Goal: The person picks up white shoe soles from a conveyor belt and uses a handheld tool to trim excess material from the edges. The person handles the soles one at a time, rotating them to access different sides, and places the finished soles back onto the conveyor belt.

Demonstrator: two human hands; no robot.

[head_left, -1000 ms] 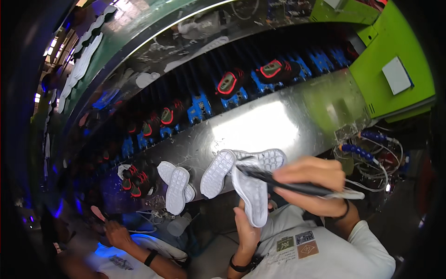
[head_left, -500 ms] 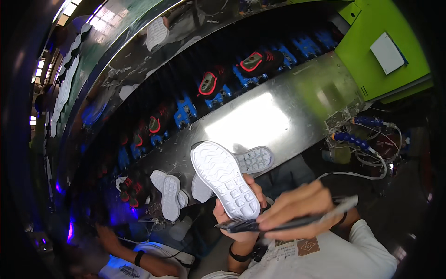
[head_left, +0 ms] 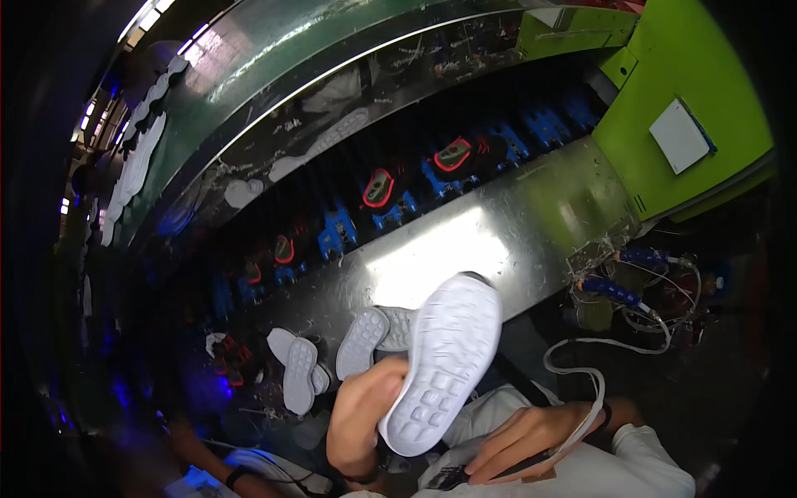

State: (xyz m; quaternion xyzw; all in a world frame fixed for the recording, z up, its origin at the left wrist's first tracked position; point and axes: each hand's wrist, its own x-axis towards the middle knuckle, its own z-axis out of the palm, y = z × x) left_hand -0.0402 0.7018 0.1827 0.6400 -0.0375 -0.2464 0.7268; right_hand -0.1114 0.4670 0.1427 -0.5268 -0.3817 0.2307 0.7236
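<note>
A white shoe sole (head_left: pixel 448 353) is tilted up in front of my body, its patterned tread toward me. My left hand (head_left: pixel 361 415) is closed on its left edge near the lower end. At the lower right, my right hand (head_left: pixel 531 436) is closed around a slim dark brush (head_left: pixel 448 477), held low against my shirt and apart from the sole. A pale hose (head_left: pixel 594 378) runs to this hand. Behind the held sole, two grey-white soles (head_left: pixel 362 344) lie on the metal ledge. Further left, several more soles (head_left: pixel 300 378) lie piled.
Beyond the metal ledge (head_left: pixel 531 241), dark shoes with red trim (head_left: pixel 378 189) sit on a row of blue holders (head_left: pixel 336 232). A green cabinet (head_left: pixel 689 75) stands at right, with blue jointed hoses (head_left: pixel 613 290) below it. Another person's arm (head_left: pixel 203 456) is at the lower left.
The sole has swung from leaning left to leaning right, with my left hand now at its left side. My right hand has drawn the brush down and away from the sole's lower end.
</note>
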